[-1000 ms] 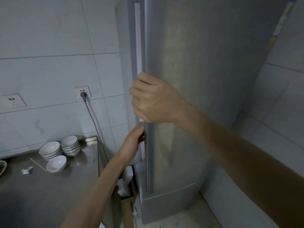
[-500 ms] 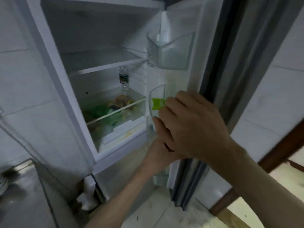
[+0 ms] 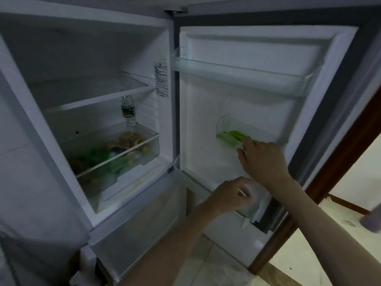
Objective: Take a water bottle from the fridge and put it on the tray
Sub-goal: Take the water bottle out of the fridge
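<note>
The fridge stands with its door (image 3: 257, 96) swung wide to the right. A clear water bottle (image 3: 128, 110) with a green label stands upright at the back of the glass shelf (image 3: 115, 155) inside. My right hand (image 3: 265, 159) is on the inner side of the door, fingers hooked on a small clear door bin (image 3: 233, 131) that holds something green. My left hand (image 3: 233, 195) hovers lower, by the bottom door shelf, loosely curled and holding nothing. Both hands are well to the right of the bottle. No tray is in view.
Under the glass shelf, a drawer (image 3: 115, 162) holds green and yellow food. A bare upper shelf (image 3: 99, 96) is above the bottle. A long clear bin (image 3: 243, 77) runs across the upper door. A brown door frame (image 3: 329, 174) and light floor lie to the right.
The fridge door went from closed to fully open, pulled by both hands. My view turned toward the inside. My left hand has come off the door edge.
</note>
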